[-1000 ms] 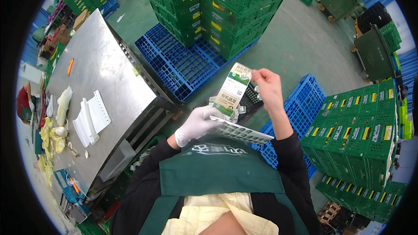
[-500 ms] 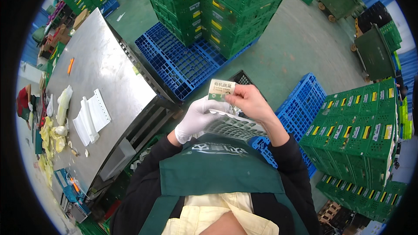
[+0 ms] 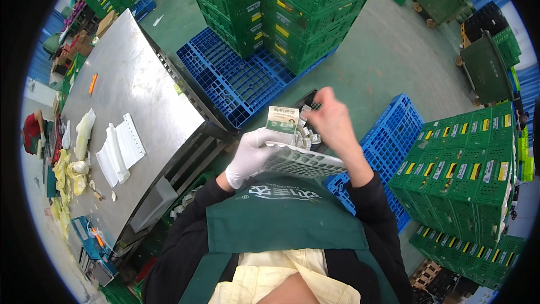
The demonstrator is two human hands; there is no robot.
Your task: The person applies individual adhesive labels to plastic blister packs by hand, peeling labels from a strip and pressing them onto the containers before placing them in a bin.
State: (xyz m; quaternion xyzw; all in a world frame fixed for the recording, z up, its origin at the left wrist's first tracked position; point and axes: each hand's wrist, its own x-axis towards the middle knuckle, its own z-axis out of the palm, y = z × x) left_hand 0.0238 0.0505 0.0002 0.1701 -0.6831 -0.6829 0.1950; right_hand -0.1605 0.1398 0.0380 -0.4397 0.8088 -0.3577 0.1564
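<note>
The gloved left hand (image 3: 250, 155) is closed on the left edge of a perforated white tray (image 3: 306, 162), apparently supporting it from one side, with a printed label card (image 3: 282, 119) at its fingertips, face exposed. The bare right hand (image 3: 333, 123) is raised, likely for clearance, near a black crate (image 3: 308, 99) containing small packs (image 3: 306, 139); blur obscures whether it pinches anything.

Blur smears the right hand (image 3: 336, 125); whether it holds anything is hard to say. That hand and the tray (image 3: 304, 162) partly hide the black crate (image 3: 307, 99). The upper edge cuts off the green stack (image 3: 292, 19). The far-left person (image 3: 32, 131) is too small for detail.
</note>
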